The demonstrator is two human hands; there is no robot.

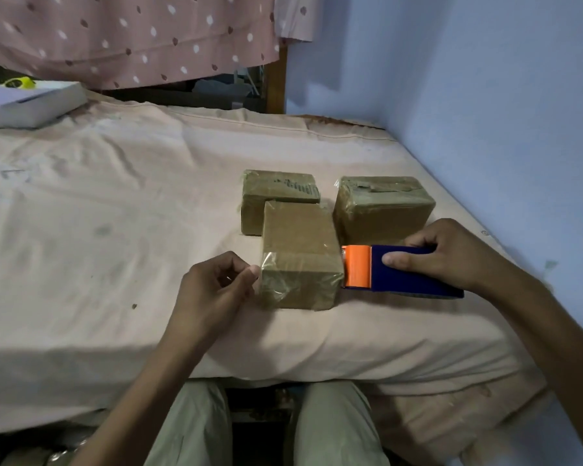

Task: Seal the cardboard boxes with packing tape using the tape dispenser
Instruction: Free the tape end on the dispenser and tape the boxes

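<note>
Blue-and-orange plastic tape dispenser (401,272), gripped by the right hand (451,253), points left at the brown taped cardboard box (300,253); left hand (216,284) pinches the clear tape (273,267).

Bare forearms, pale olive trousers (196,428)

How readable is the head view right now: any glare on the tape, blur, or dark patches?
Head view: dim, soft light, mild overall softness; clear tape on the nearest box shows faint sheen, edges hard to trace; right hand on the dispenser slightly blurred; heavy shadow below the bed edge; wide-angle bending at the borders.
</note>
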